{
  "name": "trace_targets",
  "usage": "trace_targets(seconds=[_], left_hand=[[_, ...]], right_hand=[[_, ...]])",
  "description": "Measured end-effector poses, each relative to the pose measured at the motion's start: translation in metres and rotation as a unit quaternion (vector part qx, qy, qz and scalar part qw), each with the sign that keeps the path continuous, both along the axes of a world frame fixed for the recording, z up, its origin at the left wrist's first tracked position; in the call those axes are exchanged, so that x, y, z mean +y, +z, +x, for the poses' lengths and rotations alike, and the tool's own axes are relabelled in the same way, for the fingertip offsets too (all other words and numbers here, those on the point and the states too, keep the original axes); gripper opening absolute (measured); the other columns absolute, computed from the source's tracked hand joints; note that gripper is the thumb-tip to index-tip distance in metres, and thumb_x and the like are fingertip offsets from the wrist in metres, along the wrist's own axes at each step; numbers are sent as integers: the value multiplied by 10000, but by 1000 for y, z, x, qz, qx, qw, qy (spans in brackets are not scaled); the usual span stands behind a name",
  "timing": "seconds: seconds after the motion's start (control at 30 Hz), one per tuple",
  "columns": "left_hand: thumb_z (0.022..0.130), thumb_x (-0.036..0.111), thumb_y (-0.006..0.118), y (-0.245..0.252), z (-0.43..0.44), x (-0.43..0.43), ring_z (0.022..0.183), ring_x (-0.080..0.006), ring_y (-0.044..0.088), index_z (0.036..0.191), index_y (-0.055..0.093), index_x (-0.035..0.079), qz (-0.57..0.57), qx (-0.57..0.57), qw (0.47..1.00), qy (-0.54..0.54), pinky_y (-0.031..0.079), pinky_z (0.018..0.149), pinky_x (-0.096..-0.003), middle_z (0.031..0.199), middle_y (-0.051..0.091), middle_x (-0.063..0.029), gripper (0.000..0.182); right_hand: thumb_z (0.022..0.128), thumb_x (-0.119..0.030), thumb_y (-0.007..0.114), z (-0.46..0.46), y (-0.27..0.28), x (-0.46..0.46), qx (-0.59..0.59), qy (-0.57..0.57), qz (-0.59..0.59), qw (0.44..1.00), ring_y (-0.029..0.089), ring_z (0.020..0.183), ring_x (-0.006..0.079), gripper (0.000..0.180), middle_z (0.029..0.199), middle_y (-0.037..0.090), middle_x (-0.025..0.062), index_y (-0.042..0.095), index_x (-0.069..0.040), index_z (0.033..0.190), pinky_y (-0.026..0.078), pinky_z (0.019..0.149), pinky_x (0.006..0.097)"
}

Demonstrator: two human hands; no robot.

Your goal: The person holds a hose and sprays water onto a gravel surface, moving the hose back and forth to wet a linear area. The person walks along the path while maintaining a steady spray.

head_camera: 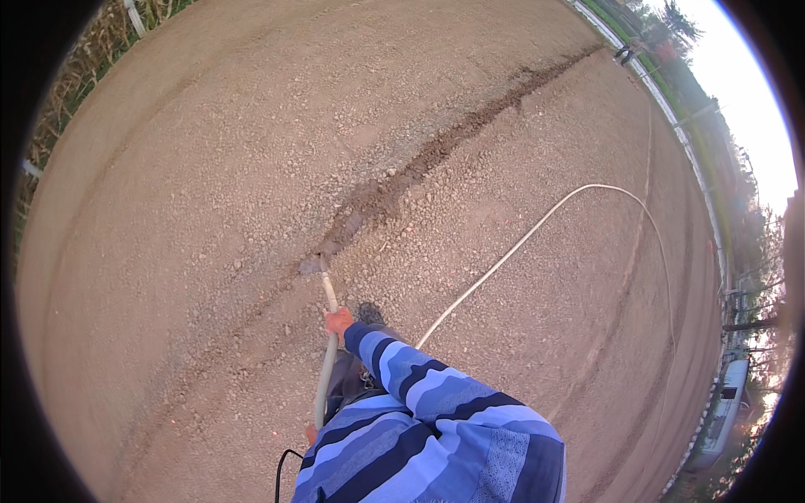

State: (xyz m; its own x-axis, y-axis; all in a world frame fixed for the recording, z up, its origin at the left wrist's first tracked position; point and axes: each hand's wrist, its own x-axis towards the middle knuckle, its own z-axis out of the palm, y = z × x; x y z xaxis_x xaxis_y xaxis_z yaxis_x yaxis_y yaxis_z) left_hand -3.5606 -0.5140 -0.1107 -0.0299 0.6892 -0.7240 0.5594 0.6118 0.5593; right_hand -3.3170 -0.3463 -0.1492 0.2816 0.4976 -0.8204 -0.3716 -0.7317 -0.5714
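A pale, flexible hose (328,358) runs along the front of my body, its outlet end pointing down at the soil. My right hand (339,322), in a striped blue sleeve, is wrapped around the hose a short way behind that end. Lower down, my left hand (311,434) shows only in part at the side of the hose, by my waist. Below the outlet lies a wet, muddy patch (310,264). From there a dark, damp furrow (434,151) stretches away through the dry, cloddy soil.
More hose (534,226) loops over the ground on the right. My dark shoe (370,312) stands beside the furrow. Far off, a person (626,53) is near the furrow's far end. Dry stalks (82,60) border the upper left; a white vehicle-like shape (726,405) is at right.
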Motion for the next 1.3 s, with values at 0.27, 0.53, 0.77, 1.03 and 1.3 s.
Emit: trace_targets(seconds=[0.27,0.53,0.77,1.03,1.3], left_hand=[[673,334,733,22,-18,-22,587,-171,583,792,660,-20,70,-53,996,-12,440,534,-383,605,610,-125,381],[695,281,725,57,-13,-31,573,-139,554,763,653,-34,-23,60,998,6,443,528,-354,606,610,-94,330],[738,228,708,50,-12,-30,565,-127,541,750,644,-51,0,-36,999,30,435,512,-333,603,605,-89,286],[723,236,711,53,-20,-39,582,-154,574,820,656,-43,-10,-49,997,52,445,536,-328,635,624,-119,300],[729,268,692,44,-27,-34,598,-188,593,835,658,-30,-10,-56,998,22,463,572,-341,664,636,-134,317]], right_hand=[[825,-194,579,11,-9,-7,-24,-27,66,997,556,421,227,261,538,549,113,494,45,760,435,392,380],[851,-127,567,13,-14,-6,32,-56,47,997,447,415,155,158,602,462,42,465,-26,916,444,404,316],[840,-122,572,17,-5,-4,17,-33,35,999,462,442,160,173,618,474,48,446,-22,904,425,415,314],[823,-132,572,2,-3,-8,-23,-48,48,997,455,455,154,202,621,465,48,436,-14,916,422,412,300],[829,-153,547,2,7,-8,-98,-41,85,991,518,495,192,322,717,521,112,408,31,1053,442,434,317]])
